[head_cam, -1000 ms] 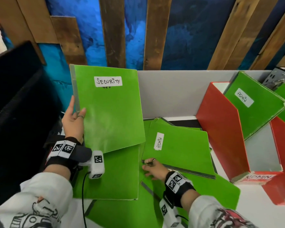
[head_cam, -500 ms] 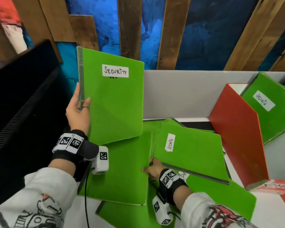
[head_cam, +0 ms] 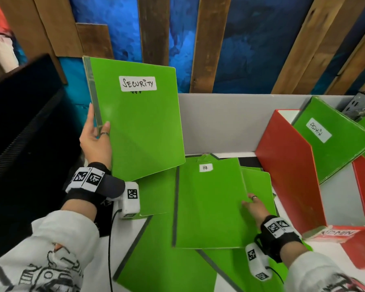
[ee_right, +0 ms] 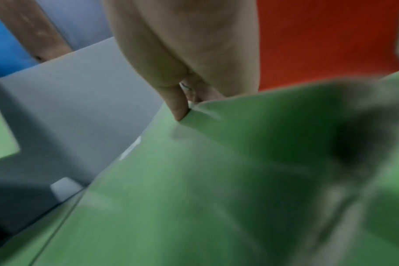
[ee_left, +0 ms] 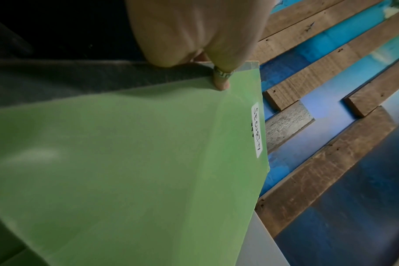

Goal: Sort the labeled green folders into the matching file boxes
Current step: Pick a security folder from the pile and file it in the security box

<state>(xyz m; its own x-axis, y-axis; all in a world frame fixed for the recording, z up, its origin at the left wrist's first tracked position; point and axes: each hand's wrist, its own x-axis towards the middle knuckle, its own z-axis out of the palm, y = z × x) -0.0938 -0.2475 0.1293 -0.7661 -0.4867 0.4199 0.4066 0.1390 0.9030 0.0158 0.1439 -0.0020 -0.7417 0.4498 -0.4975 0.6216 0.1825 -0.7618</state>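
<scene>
My left hand [head_cam: 95, 140] pinches the SECURITY folder [head_cam: 139, 123] upright, left of the red ADMIN box [head_cam: 287, 171]. My right hand [head_cam: 254, 205] grips the top table folder's [head_cam: 209, 207] edge.

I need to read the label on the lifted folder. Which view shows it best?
The head view: the label faces the camera and reads SECURITY. The left wrist view shows the label edge-on and foreshortened near the folder's far edge. The blurred right wrist view shows none of it.

A white table [head_cam: 329, 258] carries overlapping green folders [head_cam: 169, 268] and a red file box [head_cam: 287, 169] labelled ADMIN.
</scene>
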